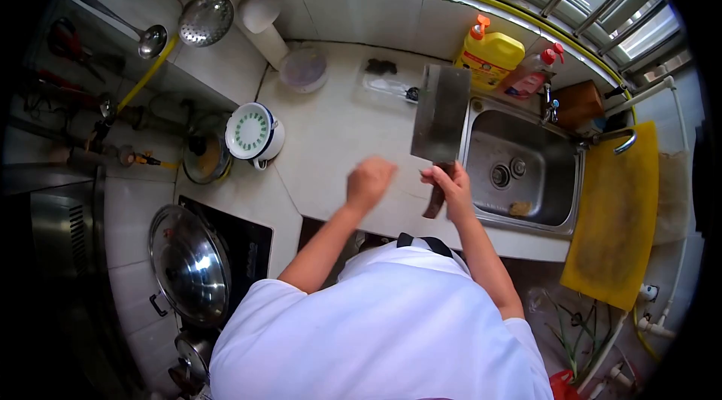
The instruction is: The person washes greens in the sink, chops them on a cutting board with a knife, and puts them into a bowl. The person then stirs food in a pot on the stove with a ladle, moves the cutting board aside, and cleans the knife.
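Note:
A wide, dark grey cleaver blade (441,112) extends over the counter beside the sink's left edge. My right hand (453,188) is closed around the dark brown handle (434,203) below the blade, and the handle's lower end sticks out under the fingers. To the left, my left hand (370,183) is raised over the white counter (331,144). It is somewhat blurred, with the fingers curled in; anything inside them is hidden. Beyond the hands lies a clear plastic tray (385,90) with a small dark item near it.
At right is a steel sink (534,152) with a yellow cloth (613,212) beside it. Yellow and pink bottles stand behind. At left are a white enamel pot (254,133), a plastic bowl (303,70) and a large lidded wok (188,264). Ladles hang on the left wall.

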A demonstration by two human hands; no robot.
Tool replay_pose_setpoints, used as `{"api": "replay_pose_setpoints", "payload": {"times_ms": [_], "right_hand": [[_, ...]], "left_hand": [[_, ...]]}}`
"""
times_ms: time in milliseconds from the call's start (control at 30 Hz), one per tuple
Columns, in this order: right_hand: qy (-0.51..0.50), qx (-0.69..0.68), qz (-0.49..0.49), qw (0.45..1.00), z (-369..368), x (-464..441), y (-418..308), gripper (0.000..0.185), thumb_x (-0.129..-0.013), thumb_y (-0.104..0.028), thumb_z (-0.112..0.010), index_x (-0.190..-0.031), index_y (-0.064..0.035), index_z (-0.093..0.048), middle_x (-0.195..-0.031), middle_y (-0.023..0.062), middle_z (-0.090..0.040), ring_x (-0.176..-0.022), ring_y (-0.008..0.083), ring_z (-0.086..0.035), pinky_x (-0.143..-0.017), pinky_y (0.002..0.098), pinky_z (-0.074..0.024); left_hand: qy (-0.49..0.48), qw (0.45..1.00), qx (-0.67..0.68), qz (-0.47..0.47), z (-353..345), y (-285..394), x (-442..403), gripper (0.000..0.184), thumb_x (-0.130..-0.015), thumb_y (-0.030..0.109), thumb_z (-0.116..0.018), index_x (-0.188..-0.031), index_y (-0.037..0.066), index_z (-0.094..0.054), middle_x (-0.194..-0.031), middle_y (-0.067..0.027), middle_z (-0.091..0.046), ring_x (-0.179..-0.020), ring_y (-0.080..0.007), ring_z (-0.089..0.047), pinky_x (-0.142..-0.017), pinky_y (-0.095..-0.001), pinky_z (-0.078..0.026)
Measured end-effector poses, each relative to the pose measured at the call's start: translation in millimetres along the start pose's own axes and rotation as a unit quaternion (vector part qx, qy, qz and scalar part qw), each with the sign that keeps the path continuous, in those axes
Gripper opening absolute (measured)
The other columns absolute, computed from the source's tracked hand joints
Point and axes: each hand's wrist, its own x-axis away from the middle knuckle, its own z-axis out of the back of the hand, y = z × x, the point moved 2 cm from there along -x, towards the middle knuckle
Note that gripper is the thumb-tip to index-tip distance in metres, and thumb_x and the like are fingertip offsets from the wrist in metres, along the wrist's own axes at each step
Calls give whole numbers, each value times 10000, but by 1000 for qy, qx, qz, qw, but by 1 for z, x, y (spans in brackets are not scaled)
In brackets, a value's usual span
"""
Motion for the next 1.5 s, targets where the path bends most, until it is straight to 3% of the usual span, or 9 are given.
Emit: {"api": "replay_pose_setpoints", "payload": {"times_ms": [67,100,133,267,367,467,800,1200,1500], "right_hand": [[20,26,-7,999,18,10,-5,178,-867,-150,-585,-965,-20,-513,-821,70,-601,-713,138,-605,-679,270,-506],[29,42,-5,999,26,16,-9,173,-865,-149,-586,-954,-21,-511,-791,59,-589,-681,131,-599,-642,264,-509],[48,66,-3,997,32,23,-12,155,-860,-132,-585,-944,-25,-511,-764,44,-570,-660,116,-580,-620,259,-506],[99,118,7,988,54,60,-16,132,-854,-101,-582,-938,-28,-511,-748,33,-559,-647,104,-566,-605,255,-502],[154,130,9,980,60,87,-19,118,-848,-74,-581,-935,-29,-514,-736,25,-552,-637,96,-555,-587,248,-497],[218,109,4,970,64,107,-17,114,-849,-64,-578,-940,-28,-520,-732,24,-554,-629,93,-553,-571,238,-492],[286,102,10,953,62,115,-16,114,-853,-100,-588,-922,-34,-526,-728,21,-550,-628,80,-531,-563,231,-482],[272,80,35,958,68,94,-22,96,-856,-101,-575,-912,-41,-524,-721,22,-539,-618,95,-524,-566,240,-477],[318,66,30,945,70,106,-22,87,-859,-109,-575,-888,-46,-523,-700,26,-545,-577,101,-517,-560,232,-455]], "left_hand": [[120,990,-39,57,16,-37,-41,275,-845,273,-532,-714,37,-580,-710,-167,-574,-673,-370,-558,-614,-453,-450],[82,982,-75,150,28,-52,-67,260,-836,286,-544,-740,54,-612,-741,-155,-586,-715,-358,-560,-649,-444,-457],[164,978,-114,55,31,-79,-90,199,-814,269,-573,-847,84,-639,-858,-146,-597,-805,-336,-560,-722,-428,-460],[244,942,-230,16,48,-142,-173,343,-726,230,-672,-1034,99,-596,-999,-161,-557,-903,-336,-544,-809,-432,-446],[130,946,-265,137,57,-160,-217,522,-745,348,-681,-1182,127,-501,-1203,-110,-413,-1111,-340,-405,-876,-453,-410],[66,937,-280,195,68,-148,-231,600,-735,399,-690,-1208,118,-450,-1227,-121,-366,-1119,-350,-377,-881,-472,-404],[126,909,-348,191,50,-180,-240,526,-726,412,-694,-1146,143,-525,-1172,-97,-437,-1087,-315,-421,-845,-450,-432],[143,947,-242,156,67,-169,-232,408,-619,351,-768,-968,175,-654,-1089,-55,-536,-1040,-301,-462,-864,-441,-415],[161,931,-201,258,66,-173,-250,231,-710,372,-686,-819,169,-710,-927,-48,-651,-964,-306,-543,-895,-417,-403]]}}
